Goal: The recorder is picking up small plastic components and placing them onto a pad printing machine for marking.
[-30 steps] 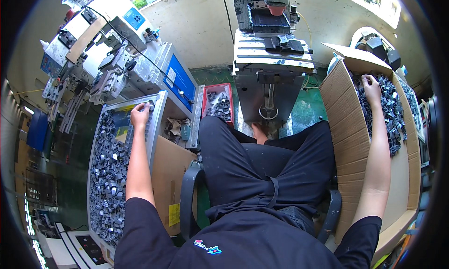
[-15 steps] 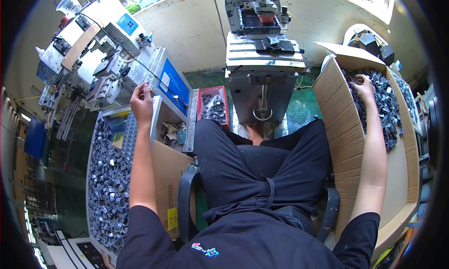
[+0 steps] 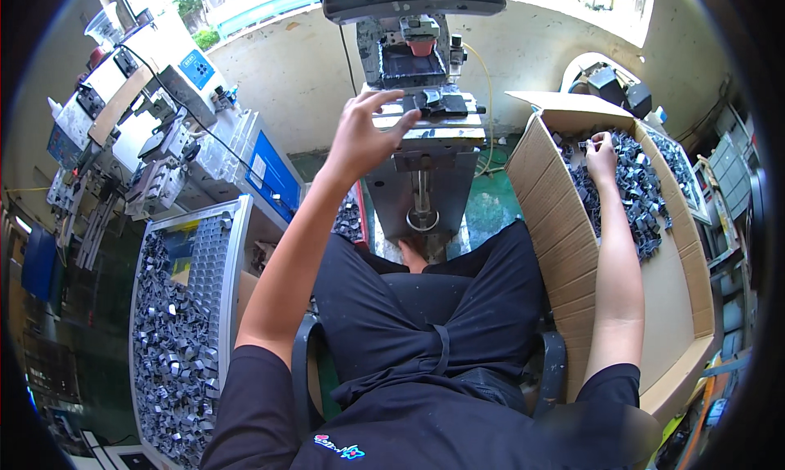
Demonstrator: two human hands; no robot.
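My left hand (image 3: 363, 136) reaches toward the machine's work table, thumb and fingers spread and holding nothing. Just beyond its fingertips is a dark fixture (image 3: 458, 105) with a small black plastic piece (image 3: 431, 100) on top. Over on the right, my right hand (image 3: 602, 154) has its fingers pinched on a small grey-black part (image 3: 584, 145). It hovers at a large cardboard box (image 3: 556, 194), right above a heap of similar dark parts (image 3: 637, 194).
A pad printing machine (image 3: 419, 184) with a reddish pad (image 3: 422, 47) stands ahead. At left, a metal-framed tray (image 3: 237, 249) holds many dark parts beside another machine (image 3: 196, 69). A red bin (image 3: 361, 217) sits between. Chair armrests (image 3: 553, 372) flank my legs.
My left hand has swung right and forward from above the left tray to the fixture, its fingers spreading. My right hand has lifted a small part from the heap. The view has shifted slightly.
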